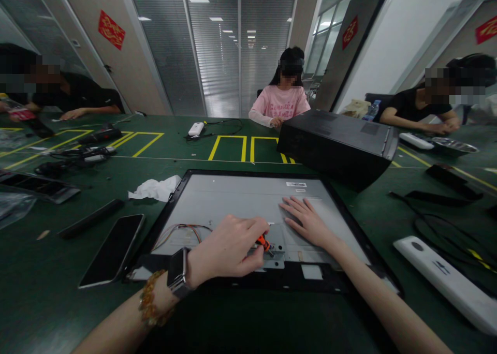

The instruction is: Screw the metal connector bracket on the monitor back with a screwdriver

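A flat screen panel (233,193) with a grey metal back and black frame lies in front of me. My left hand (233,245), with a watch at its wrist, is closed around an orange-handled screwdriver (264,241). The tool sits over a metal bracket (277,250) near the panel's close edge; its tip is hard to make out. Flat on the grey back, fingers spread, rests my right hand (306,222). Thin coloured wires (190,226) run across the panel left of the bracket.
A black casing (337,142) stands tilted behind the panel. At left lie a phone (112,250), a black bar (91,218) and crumpled tissue (155,189). A white elongated device (442,281) and black cables (430,224) lie at right. Several people sit around the green table (174,160).
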Motion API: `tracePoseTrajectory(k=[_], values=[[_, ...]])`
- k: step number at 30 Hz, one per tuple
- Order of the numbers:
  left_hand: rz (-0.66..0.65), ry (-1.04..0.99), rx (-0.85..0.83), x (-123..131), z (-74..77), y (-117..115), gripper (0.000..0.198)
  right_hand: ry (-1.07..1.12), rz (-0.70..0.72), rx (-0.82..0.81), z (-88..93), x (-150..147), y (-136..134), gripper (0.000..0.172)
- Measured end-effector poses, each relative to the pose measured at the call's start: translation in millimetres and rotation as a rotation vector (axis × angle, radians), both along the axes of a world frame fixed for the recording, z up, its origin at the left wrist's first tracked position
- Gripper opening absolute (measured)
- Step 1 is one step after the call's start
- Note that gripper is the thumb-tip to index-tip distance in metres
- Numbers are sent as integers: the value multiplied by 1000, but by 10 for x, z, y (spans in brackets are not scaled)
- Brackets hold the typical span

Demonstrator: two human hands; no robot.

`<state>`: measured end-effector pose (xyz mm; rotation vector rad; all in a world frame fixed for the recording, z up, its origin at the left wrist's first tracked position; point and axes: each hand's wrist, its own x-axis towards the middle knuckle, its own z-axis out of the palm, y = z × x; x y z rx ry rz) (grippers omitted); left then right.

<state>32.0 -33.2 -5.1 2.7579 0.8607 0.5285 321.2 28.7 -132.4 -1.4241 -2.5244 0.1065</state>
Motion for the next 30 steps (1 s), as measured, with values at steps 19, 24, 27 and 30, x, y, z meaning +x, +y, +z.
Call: tracePoseTrajectory(k=[19,24,27,30], values=[[-77,54,131,9,24,-34,22,-30,-6,2,10,-7,5,48],[-73,76,56,5,109,-68,8,-21,0,5,-11,2,13,48],[-109,56,-22,4,151,-93,20,-20,1,7,-24,8,18,48],[-136,36,-72,3,153,-95,25,-14,2,11,-33,14,22,49]])
